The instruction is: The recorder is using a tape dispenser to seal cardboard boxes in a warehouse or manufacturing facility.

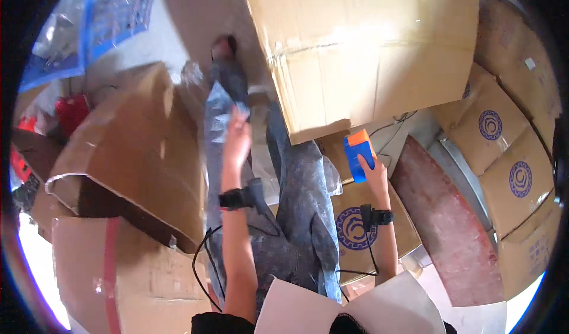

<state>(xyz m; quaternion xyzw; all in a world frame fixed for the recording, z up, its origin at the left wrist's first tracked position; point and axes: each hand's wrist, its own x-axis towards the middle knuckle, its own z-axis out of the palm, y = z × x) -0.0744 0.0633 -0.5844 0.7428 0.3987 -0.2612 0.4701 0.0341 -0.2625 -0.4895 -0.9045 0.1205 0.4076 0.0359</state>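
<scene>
My right hand [374, 174] grips a small blue box with an orange top [359, 151], held just below a big tilted cardboard carton [361, 43]. My left hand [236, 139] is stretched forward and pinches a thin clear plastic bag or wrapper [218, 112] by its upper end. Both wrists carry black strap-on devices with cables trailing back along my forearms. Under my hands are my legs in grey patterned trousers [296, 215], with one shoe [223, 46] showing ahead.
An open brown carton [133, 150] lies at left, another with a red stripe [118, 275] at lower left. Cartons with round blue emblems [504, 150] are stacked at right. A reddish board [444, 215] leans at lower right. Blue netting [112, 14] hangs at upper left.
</scene>
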